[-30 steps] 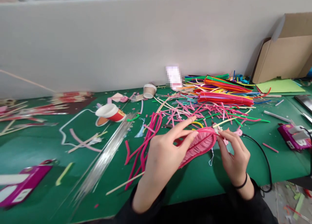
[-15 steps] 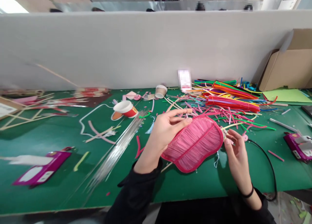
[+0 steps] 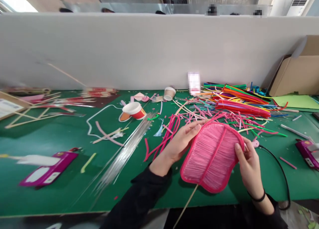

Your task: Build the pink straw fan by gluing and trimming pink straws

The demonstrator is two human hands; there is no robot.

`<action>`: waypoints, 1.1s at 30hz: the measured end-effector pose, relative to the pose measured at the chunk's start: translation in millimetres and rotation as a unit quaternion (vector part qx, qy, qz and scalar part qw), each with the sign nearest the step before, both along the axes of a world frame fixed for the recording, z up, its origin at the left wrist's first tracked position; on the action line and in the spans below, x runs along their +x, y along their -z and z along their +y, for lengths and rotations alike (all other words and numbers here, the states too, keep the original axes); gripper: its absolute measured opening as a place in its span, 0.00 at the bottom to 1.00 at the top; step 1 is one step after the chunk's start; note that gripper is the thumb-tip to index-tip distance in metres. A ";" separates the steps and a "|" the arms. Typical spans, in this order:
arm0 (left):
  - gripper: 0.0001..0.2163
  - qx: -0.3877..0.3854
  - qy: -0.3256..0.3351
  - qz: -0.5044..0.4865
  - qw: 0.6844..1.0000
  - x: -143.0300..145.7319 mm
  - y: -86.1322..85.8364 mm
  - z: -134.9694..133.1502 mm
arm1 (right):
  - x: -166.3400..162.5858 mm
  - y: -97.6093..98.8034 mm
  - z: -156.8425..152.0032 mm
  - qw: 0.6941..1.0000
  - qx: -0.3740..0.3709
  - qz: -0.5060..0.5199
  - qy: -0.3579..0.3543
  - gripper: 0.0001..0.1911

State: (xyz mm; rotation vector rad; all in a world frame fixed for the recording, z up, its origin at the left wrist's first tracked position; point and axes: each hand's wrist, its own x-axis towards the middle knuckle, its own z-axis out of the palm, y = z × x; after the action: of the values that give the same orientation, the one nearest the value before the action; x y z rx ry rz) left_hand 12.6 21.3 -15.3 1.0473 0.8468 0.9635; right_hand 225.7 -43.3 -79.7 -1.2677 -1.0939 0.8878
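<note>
- A white flat partition point(image 3: 139, 53) rises along the far side of the table.
- The green-topped table point(image 3: 57, 197) spreads below it, littered with craft scraps.
- A brown cardboard box point(image 3: 296, 76) stands open at the far right.
- Multicoloured fuzzy stems point(image 3: 243, 106) lie bundled near the partition, with cut pink pieces scattered in front.
- A bundle of thin silvery wires point(image 3: 124, 156) lies slantwise to the left of both hands.
- A pink lobed panel with a darker rim and central rib point(image 3: 211, 156) is held over the table's near part, between the hands; a thin pale stick point(image 3: 185, 207) shows below it.
- The left hand point(image 3: 181, 139) has its grip closed on the panel's upper left edge.
- The right hand point(image 3: 250, 166) pinches the panel's right edge, thumb in front.
- A white-and-red paper cup point(image 3: 136, 110) tilts beyond the wires.
- A pale blue tassel point(image 3: 159, 130) lies beside the wires.
</note>
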 end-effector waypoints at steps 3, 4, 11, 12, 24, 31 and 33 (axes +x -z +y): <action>0.29 0.009 0.027 -0.020 0.999 -0.2 14.9 -1.8 | 2.1 5.5 0.9 0.999 -0.020 -0.034 -0.030 0.18; 0.32 0.008 0.033 -0.015 0.999 -0.8 18.8 -2.8 | 4.1 4.5 1.1 0.998 -0.020 -0.056 -0.032 0.19; 0.37 0.029 0.029 0.010 0.999 0.6 28.6 -9.1 | 17.9 -54.3 30.5 0.858 0.275 -0.431 0.055 0.16; 0.36 0.044 0.026 0.013 0.999 1.6 28.4 -9.6 | 17.1 -63.3 40.4 0.835 0.295 -0.464 0.006 0.14; 0.26 0.184 -0.005 0.109 0.977 4.0 28.5 -16.6 | 7.9 -73.6 84.7 0.774 0.295 -0.543 -0.137 0.09; 0.26 0.181 -0.001 0.112 0.977 4.9 26.1 -16.8 | 12.3 -74.5 85.3 0.775 0.281 -0.541 -0.168 0.08; 0.26 0.182 0.001 0.108 0.977 5.3 26.0 -16.9 | 11.8 -73.9 83.8 0.784 0.276 -0.532 -0.163 0.07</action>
State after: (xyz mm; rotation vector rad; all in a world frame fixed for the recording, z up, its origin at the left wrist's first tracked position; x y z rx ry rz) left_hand 17.9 4.4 -41.3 1.4879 0.8641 1.0396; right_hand 237.5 40.5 -5.8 -1.0404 -2.3166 -0.0660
